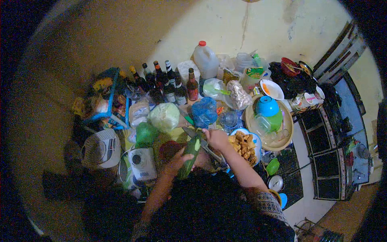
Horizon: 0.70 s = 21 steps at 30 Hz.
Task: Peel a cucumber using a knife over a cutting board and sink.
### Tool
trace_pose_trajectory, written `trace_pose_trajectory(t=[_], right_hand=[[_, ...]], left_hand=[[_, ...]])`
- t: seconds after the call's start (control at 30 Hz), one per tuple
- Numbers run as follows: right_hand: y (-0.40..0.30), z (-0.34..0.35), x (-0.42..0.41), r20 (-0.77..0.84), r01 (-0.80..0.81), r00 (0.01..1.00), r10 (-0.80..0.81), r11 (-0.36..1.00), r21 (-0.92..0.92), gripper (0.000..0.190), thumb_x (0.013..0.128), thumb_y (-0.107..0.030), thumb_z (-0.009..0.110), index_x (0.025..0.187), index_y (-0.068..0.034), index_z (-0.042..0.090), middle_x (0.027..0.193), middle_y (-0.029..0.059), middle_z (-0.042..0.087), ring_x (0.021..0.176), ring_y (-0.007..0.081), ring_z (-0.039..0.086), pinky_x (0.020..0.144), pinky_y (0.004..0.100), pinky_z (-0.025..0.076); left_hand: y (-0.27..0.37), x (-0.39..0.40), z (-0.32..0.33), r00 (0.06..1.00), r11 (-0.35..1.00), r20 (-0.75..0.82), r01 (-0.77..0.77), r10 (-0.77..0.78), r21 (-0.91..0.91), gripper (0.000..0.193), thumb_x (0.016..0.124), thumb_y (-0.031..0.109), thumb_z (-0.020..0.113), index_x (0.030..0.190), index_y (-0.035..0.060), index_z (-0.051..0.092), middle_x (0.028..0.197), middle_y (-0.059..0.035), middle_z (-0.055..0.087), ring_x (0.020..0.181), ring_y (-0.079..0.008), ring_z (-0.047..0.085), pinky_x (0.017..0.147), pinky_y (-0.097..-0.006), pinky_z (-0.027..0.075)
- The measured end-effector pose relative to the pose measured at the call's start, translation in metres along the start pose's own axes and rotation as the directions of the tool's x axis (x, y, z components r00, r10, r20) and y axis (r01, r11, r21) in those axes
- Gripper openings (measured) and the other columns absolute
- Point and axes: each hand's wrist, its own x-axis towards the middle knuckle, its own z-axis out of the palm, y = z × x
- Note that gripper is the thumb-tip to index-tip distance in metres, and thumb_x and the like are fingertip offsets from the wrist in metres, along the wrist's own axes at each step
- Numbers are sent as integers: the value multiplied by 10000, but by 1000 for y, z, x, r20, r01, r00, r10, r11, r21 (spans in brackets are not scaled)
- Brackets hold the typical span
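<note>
My left hand (pixel 181 160) grips a long green cucumber-like vegetable (pixel 191 152), held tilted in front of my body. A pale strip of bared flesh shows near its upper end. Curled at that same end is my right hand (pixel 216 139), closed around a tool mostly hidden by the fingers. A dark metal blade (pixel 189 132) juts out to the upper left, past the vegetable's tip; it seems to belong to that tool. Just right of my right hand, a blue-rimmed plate (pixel 257 145) bears browned fried pieces (pixel 243 146).
Beyond my hands are a blue plastic bag (pixel 204 112), a pale wrapped cabbage-like bundle (pixel 164 116) and several glass bottles (pixel 192 86). A round tray (pixel 288 137) with bowls stands to the right. At left are a blue-framed basket (pixel 113 87) and a white appliance (pixel 142 165).
</note>
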Motion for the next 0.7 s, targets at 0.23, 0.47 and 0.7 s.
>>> trace_pose_trajectory(t=[0.23,0.47,0.7], right_hand=[[-30,-27,-13,-23,0,1000,1,999,48,557,868,-437,320,606,-18,578,576,198,552,559,374,550,523,450,438],[-36,-5,-33,-109,206,974,-198,976,75,471,855,-397,389,647,-12,564,574,182,551,539,370,540,529,452,437],[-38,3,-33,-138,209,970,-202,977,43,462,839,-375,433,572,-22,564,516,177,537,469,350,533,454,432,435]], left_hand=[[-1,9,0,979,983,-125,-144,158,114,452,713,186,617,1102,44,436,815,-61,534,646,-149,537,512,-280,451],[7,11,2,993,991,-48,-107,111,83,377,735,202,592,1060,56,468,799,-49,539,645,-145,534,520,-278,454],[6,12,2,990,987,-15,-136,138,84,317,753,160,567,1037,60,468,748,-44,537,572,-153,533,489,-280,452]])
